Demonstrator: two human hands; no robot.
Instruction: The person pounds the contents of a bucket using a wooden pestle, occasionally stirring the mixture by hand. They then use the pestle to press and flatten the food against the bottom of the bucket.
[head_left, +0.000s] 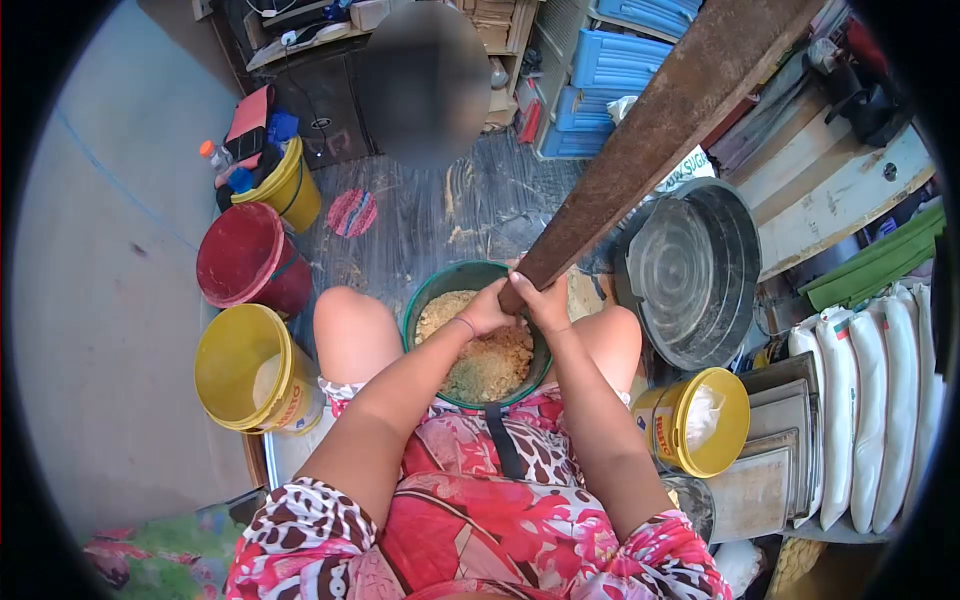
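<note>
Both my hands are closed around the lower end of a long brown wooden beam [620, 170], which slants up to the upper right. My left hand [487, 310] wraps it from the left, a thin band on its wrist. From the right, my right hand [545, 302] grips it with the thumb along its edge. Beneath them a green bucket [410, 330] stands between my knees. Inside lies a crumbly yellow-brown mixture [480, 365], with a greenish patch on the near side. The beam's tip is hidden behind my hands.
At left stand a yellow bucket [205, 375], a red bucket [225, 285] and another filled yellow bucket [300, 200]. To the right are a black basin [740, 260], a yellow pail [740, 440], stacked trays [750, 490] and white sacks [870, 420]. A person [425, 85] is ahead.
</note>
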